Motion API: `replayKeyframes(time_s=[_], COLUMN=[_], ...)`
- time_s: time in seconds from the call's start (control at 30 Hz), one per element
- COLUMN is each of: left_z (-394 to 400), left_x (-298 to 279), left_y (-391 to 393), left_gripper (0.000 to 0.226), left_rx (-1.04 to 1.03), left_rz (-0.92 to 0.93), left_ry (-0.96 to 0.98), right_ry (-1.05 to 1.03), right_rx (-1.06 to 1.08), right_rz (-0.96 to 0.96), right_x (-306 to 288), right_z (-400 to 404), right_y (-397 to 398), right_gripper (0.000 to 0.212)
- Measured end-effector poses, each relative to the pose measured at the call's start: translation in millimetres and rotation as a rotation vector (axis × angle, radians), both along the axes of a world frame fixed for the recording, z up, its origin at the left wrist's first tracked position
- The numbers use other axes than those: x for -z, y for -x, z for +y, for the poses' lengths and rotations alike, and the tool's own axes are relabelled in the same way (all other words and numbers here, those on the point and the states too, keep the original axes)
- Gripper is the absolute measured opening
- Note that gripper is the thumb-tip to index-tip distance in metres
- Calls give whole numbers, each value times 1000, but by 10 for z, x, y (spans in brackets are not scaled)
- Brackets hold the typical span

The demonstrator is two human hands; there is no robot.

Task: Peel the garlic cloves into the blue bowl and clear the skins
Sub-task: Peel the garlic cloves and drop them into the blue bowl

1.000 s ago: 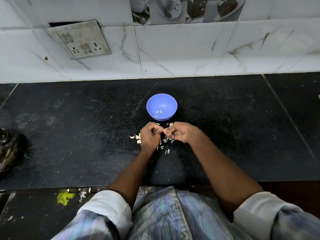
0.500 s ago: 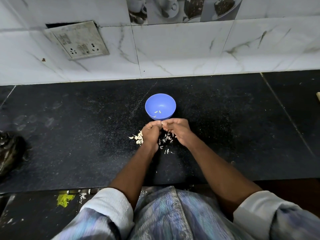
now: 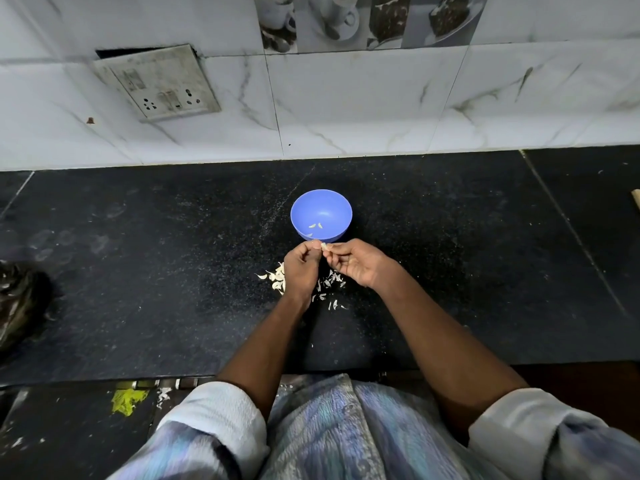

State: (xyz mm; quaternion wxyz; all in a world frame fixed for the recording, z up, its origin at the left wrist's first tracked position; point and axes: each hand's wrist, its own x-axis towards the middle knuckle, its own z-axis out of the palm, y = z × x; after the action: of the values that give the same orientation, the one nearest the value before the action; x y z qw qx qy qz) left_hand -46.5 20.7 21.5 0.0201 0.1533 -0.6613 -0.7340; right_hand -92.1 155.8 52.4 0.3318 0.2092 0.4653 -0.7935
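- Just in front of a blue bowl (image 3: 321,216), on its near side, two bare hands meet above a black speckled table (image 3: 138,271).
- Left hand (image 3: 300,268) has its fingers curled into a loose fist, with thumb and fingertip pinching one end of a small pale garlic clove (image 3: 324,246).
- Right hand (image 3: 356,263) also has curled fingers, and its thumb and forefinger pinch the other end of the same clove.
- The clove is held close to the bowl's near rim, slightly lower than it in the picture; whether it touches the rim cannot be told.
- Inside the bowl lie a few small pale cloves (image 3: 316,225), toward its near wall.
- On the table on the near side of the bowl, under and beside the left hand, sits a small heap of pale garlic pieces (image 3: 275,278); whether these are whole cloves or skins is too small to tell.
- Thin white skins (image 3: 329,284) are scattered on the table below the gap between the two hands, nearer the viewer than the bowl.
- Beyond the bowl, the table ends at a white marble-patterned tiled wall (image 3: 346,98).
- A tilted, grimy switch and socket plate (image 3: 157,83) hangs on that wall, up and to the left of the bowl.
- Far left of the bowl, at the picture's edge, a dark crumpled bag (image 3: 17,303) rests on the table.
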Motion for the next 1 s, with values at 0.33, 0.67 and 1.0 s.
replayKeyframes(time_s=[0.33,0.67,1.0], left_z=[-60,-79,-118], left_x=[66,66,89], left_y=[-77,-99,-91], left_gripper=[17,2,4], left_rx=[19,-20,-12], left_rz=[10,38,30], left_ry=[66,341,369], right_ry=[-60,-179,-360], right_rx=[32,-58,-126], right_rz=[25,106,241], right_x=[99,95,58], right_z=[65,76,91], right_y=[-117,-186,-185], right_gripper=[8,10,9])
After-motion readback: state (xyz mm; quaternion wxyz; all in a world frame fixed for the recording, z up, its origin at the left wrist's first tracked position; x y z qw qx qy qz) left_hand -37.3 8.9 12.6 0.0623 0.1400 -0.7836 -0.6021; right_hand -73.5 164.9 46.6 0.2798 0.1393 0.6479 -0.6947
